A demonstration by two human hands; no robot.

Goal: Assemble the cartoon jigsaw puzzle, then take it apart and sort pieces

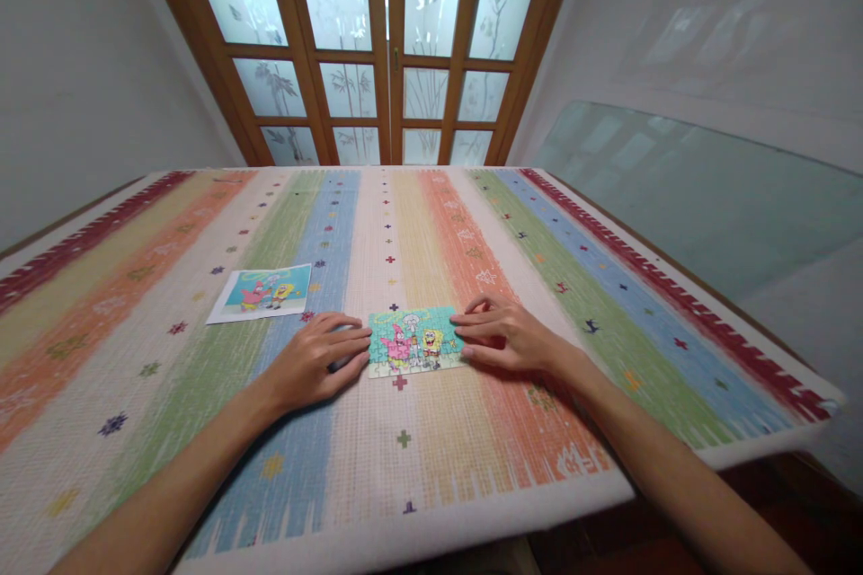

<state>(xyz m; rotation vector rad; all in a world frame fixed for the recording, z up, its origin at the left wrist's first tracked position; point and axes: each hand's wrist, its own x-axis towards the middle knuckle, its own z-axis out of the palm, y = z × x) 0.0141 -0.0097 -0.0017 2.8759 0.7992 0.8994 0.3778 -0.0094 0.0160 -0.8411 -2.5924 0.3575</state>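
Observation:
A jigsaw puzzle with cartoon figures on a teal ground lies flat on the tablecloth, its pieces joined into a rectangle. At its left edge, the fingertips of my left hand press against the side, fingers bent and close together. My right hand grips the right edge, its fingertips resting on the border and the thumb below. Between them the two hands hold the puzzle from opposite sides. Up and to the left lies a printed picture card showing similar cartoon figures; neither hand touches it.
A striped, patterned tablecloth covers the table, whose front edge runs below my forearms. Wooden doors with frosted panes stand beyond the far edge. A pale glass panel leans along the right wall.

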